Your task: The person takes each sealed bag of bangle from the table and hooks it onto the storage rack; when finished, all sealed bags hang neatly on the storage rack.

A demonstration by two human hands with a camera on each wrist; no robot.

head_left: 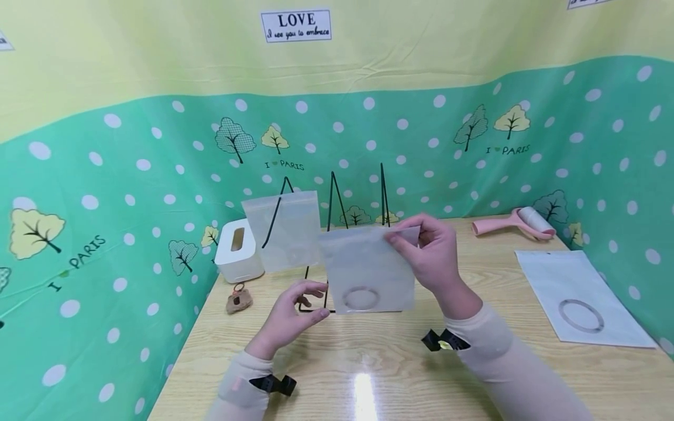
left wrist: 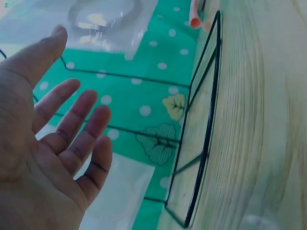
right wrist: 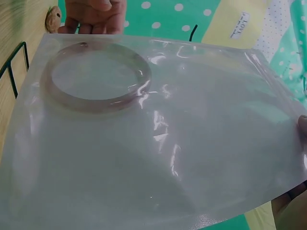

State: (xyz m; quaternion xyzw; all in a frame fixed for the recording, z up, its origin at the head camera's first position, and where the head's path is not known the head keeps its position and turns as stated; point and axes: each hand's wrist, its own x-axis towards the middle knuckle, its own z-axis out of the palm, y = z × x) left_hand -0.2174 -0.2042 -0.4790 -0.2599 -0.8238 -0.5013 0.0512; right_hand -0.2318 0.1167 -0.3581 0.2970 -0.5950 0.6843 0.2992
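Note:
My right hand (head_left: 436, 251) pinches the upper right corner of a clear plastic bag (head_left: 371, 257), held upright in front of a black wire rack (left wrist: 214, 91). Low inside this bag lies a pale, brownish bangle (right wrist: 91, 104). My left hand (head_left: 292, 313), palm up with fingers loosely bent, is beside the bag's lower left edge and holds nothing. In the left wrist view its fingers are in front of the rack's wires. A second clear bag (head_left: 292, 228) hangs on the rack's left wire arm. The held bag hides part of the rack.
At the right of the wooden table lies another bag (head_left: 547, 275) with a ring-shaped bangle (head_left: 563, 317) inside. A pink lint roller (head_left: 497, 223) is behind it. On the left stand a white tissue box (head_left: 237, 269) and a small brown keychain (head_left: 239, 300). A patterned curtain (head_left: 131, 199) closes off the back.

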